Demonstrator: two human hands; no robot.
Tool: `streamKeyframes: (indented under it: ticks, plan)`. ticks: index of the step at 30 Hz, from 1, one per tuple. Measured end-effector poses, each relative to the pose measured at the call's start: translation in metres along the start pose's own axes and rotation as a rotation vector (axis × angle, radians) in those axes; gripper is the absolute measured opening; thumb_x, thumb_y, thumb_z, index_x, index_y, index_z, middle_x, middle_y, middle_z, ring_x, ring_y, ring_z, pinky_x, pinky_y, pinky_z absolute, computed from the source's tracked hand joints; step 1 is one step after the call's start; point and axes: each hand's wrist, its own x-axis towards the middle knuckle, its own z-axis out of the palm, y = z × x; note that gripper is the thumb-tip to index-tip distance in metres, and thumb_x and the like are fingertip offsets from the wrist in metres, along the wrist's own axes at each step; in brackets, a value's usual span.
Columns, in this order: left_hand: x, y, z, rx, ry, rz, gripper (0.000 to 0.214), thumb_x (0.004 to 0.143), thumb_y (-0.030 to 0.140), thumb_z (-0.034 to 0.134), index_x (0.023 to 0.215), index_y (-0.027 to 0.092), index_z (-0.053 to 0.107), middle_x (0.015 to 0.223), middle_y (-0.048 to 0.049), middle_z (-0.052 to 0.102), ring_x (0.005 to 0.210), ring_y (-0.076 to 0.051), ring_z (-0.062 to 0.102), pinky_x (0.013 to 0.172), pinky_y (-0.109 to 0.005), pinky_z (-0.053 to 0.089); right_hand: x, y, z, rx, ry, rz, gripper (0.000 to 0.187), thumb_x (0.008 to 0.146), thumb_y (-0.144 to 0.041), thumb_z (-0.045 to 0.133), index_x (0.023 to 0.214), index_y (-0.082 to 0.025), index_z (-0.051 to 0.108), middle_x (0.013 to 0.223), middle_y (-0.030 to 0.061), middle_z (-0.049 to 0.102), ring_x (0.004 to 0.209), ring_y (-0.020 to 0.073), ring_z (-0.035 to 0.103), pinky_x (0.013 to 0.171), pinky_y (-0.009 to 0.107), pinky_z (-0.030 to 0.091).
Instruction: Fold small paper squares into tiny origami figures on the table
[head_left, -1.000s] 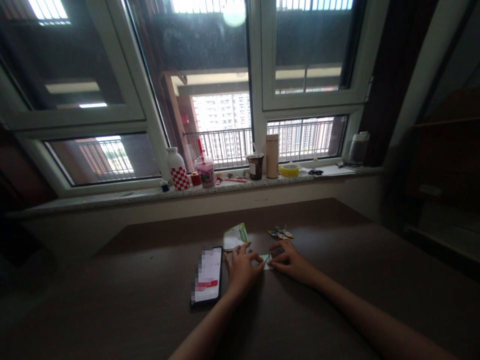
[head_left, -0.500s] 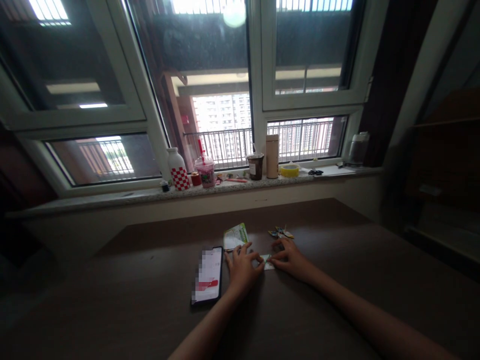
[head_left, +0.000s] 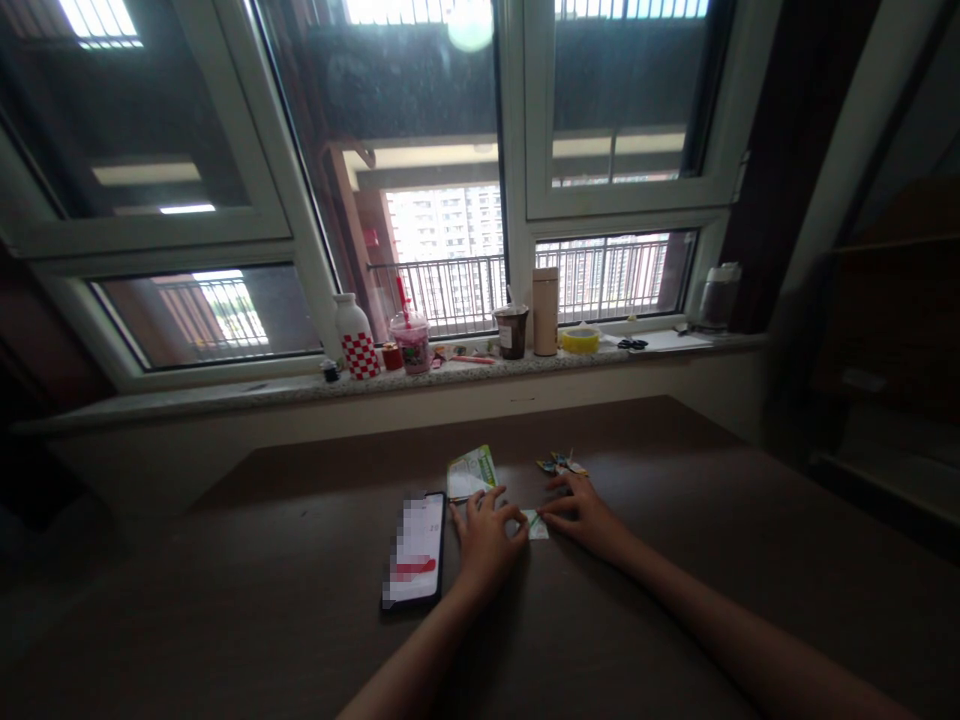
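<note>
On the brown table (head_left: 637, 620) lies a small white square of paper (head_left: 538, 528) with a green marking. My left hand (head_left: 486, 535) has its thumb and index finger closed at the paper's left edge, the other fingers stretched towards a white and green paper packet (head_left: 469, 475). From the other side, my right hand (head_left: 581, 515) pinches the paper's upper right edge between thumb and index finger. Just beyond that hand sits a small folded colourful paper piece (head_left: 562, 465). A phone (head_left: 420, 550) with a lit screen rests left of my left hand.
Along the windowsill (head_left: 300, 392) stand a checkered white bottle (head_left: 355, 340), a pink drink cup (head_left: 411, 345), a dark cup (head_left: 511, 332) and a beige flask (head_left: 545, 312). Yellow tape (head_left: 580, 341) and black scissors (head_left: 632, 344) lie farther right.
The small paper shows slightly more of its surface between my fingertips, and my right fingertips have shifted a little. Everything else stays in place.
</note>
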Motion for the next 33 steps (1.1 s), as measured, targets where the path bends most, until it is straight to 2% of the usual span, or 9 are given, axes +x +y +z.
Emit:
streamKeyframes:
  ticks: [7,15,19,25,33]
  plan:
    - [-0.001,0.004,-0.005,-0.036,-0.044,0.000,0.018,0.081,0.032,0.064,0.094,0.038,0.075,0.144,0.0017,0.048,0.139,-0.034,0.029,0.110,-0.072,0.004,-0.002,-0.002,0.006,-0.053,0.029,-0.020,0.012,0.083,-0.033,0.068,0.087,-0.026,0.078,0.112,0.0099,0.058,0.116,0.0268,0.049,0.105,0.048,0.037]
    - [-0.001,0.003,-0.005,-0.024,-0.016,0.046,0.016,0.082,0.032,0.065,0.091,0.041,0.076,0.142,0.0014,0.050,0.136,-0.033,0.032,0.110,-0.072,0.006,0.001,-0.006,0.006,-0.118,0.024,-0.005,0.013,0.083,-0.032,0.068,0.083,-0.024,0.078,0.101,0.0093,0.059,0.108,0.0247,0.052,0.100,0.043,0.041]
    - [-0.001,0.002,-0.007,0.008,-0.027,0.046,0.016,0.082,0.036,0.066,0.092,0.043,0.076,0.144,0.0021,0.049,0.137,-0.033,0.031,0.109,-0.072,0.003,0.001,-0.007,0.006,-0.079,0.039,0.003,0.012,0.083,-0.030,0.068,0.084,-0.024,0.078,0.101,0.0095,0.059,0.107,0.0242,0.053,0.100,0.042,0.041]
    - [0.001,-0.003,-0.009,0.017,-0.047,0.049,0.016,0.081,0.041,0.066,0.093,0.045,0.075,0.146,0.0024,0.047,0.139,-0.036,0.029,0.107,-0.075,0.002,0.000,-0.002,-0.002,0.076,0.015,0.090,0.017,0.083,-0.034,0.066,0.085,-0.023,0.079,0.114,0.0107,0.060,0.115,0.0263,0.052,0.105,0.045,0.037]
    - [0.004,-0.008,-0.005,0.015,-0.053,0.052,0.015,0.080,0.042,0.067,0.093,0.047,0.075,0.146,0.0033,0.047,0.137,-0.035,0.031,0.106,-0.076,0.003,-0.005,-0.010,-0.004,0.115,-0.095,0.021,0.012,0.078,-0.035,0.073,0.081,-0.026,0.080,0.118,0.0086,0.058,0.122,0.0269,0.045,0.112,0.047,0.029]
